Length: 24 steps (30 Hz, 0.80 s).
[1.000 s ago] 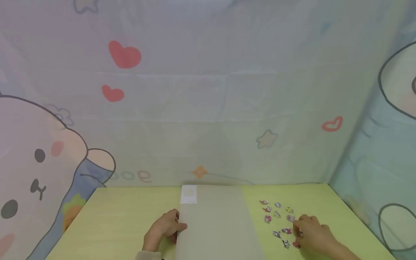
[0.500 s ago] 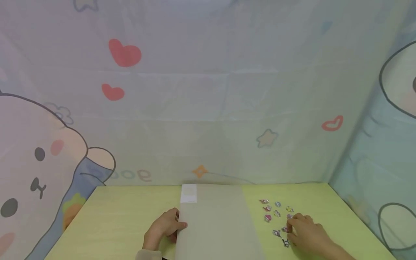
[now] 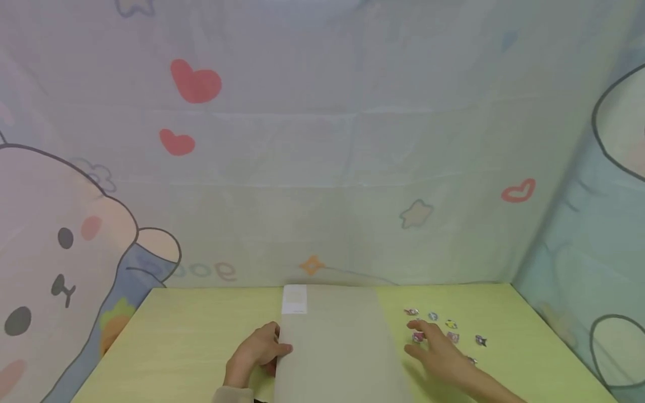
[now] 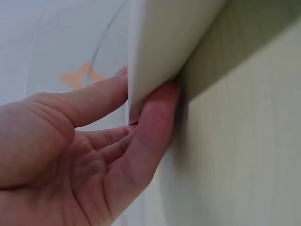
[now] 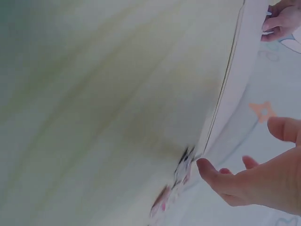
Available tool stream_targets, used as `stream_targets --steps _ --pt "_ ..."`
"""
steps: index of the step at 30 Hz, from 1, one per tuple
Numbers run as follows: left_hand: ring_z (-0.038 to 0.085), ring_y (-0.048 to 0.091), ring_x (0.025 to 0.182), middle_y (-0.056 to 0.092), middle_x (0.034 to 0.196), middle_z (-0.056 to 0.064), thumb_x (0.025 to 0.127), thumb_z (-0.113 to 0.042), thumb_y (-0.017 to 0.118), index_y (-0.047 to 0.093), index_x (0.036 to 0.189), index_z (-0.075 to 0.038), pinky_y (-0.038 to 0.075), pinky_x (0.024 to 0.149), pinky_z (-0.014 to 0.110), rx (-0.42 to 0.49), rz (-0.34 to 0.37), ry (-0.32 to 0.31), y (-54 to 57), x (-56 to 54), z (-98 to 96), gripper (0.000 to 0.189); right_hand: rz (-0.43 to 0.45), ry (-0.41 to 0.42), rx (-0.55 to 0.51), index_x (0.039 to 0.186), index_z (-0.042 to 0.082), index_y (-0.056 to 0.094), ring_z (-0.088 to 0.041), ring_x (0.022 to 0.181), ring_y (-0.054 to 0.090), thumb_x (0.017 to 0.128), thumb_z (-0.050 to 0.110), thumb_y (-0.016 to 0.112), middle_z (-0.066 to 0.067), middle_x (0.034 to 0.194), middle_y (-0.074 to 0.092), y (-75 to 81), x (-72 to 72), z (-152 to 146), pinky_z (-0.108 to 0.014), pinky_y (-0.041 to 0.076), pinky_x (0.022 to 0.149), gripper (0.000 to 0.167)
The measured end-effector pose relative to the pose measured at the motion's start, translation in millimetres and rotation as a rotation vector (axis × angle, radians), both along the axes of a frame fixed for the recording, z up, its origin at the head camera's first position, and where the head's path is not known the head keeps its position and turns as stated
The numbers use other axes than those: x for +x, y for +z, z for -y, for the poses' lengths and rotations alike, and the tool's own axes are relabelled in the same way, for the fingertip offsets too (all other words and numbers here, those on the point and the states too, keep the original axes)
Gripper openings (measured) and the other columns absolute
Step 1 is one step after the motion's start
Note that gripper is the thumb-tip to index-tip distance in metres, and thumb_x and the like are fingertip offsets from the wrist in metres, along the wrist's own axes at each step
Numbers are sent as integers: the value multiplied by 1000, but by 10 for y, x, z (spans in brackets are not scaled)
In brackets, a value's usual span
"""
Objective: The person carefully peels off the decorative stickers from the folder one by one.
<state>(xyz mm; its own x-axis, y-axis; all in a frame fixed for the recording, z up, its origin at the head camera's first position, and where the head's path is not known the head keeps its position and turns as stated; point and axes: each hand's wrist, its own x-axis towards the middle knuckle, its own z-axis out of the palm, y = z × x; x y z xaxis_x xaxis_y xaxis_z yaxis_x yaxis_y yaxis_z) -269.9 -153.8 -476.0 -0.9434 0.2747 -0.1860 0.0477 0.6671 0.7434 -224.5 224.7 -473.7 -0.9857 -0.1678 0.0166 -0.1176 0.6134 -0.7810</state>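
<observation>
A large pale grey board or folder with a white label at its far left corner lies at the middle of the table. My left hand grips its left edge, thumb on top and fingers beneath; the left wrist view shows this edge lifted off the table. My right hand hovers right of the board with thumb and fingers spread, nothing between them. Around it lie small colourful cartoon-shaped pieces, like stickers or charms: a pink one by the fingertips, a pinkish one, and a dark one farther right.
More small pieces lie farther back, among them a blue-white one and a yellow one. Behind the pale yellow-green table hangs a printed cloth; another printed cloth side stands at the right.
My right hand has moved left over the pieces and spread its fingers, covering several. A dark piece now shows farther right. My left hand keeps its hold on the board's edge.
</observation>
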Motion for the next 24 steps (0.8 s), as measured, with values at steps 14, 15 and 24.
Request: stream_targets --steps 14,15,24 --pt "22 65 52 62 73 8 92 -15 69 51 106 6 53 72 43 -12 -22 -3 -32 2 4 31 295 -180 -589 145 -9 20 -59 129 24 95 13 52 -38 145 24 45 -164 374 -64 37 99 63" --pt "22 65 52 62 73 8 92 -15 69 51 107 5 53 73 42 -23 -18 1 -28 5 4 31 306 -180 -608 145 -9 20 -59 128 24 95 14 53 -38 145 24 48 -170 376 -63 38 98 64" --pt "23 66 52 62 70 10 93 -14 68 51 104 5 53 67 38 -16 -23 4 18 1 -15 28 402 -194 -689 143 -10 24 -38 111 48 95 13 52 -30 132 39 46 -270 284 -41 47 82 60"
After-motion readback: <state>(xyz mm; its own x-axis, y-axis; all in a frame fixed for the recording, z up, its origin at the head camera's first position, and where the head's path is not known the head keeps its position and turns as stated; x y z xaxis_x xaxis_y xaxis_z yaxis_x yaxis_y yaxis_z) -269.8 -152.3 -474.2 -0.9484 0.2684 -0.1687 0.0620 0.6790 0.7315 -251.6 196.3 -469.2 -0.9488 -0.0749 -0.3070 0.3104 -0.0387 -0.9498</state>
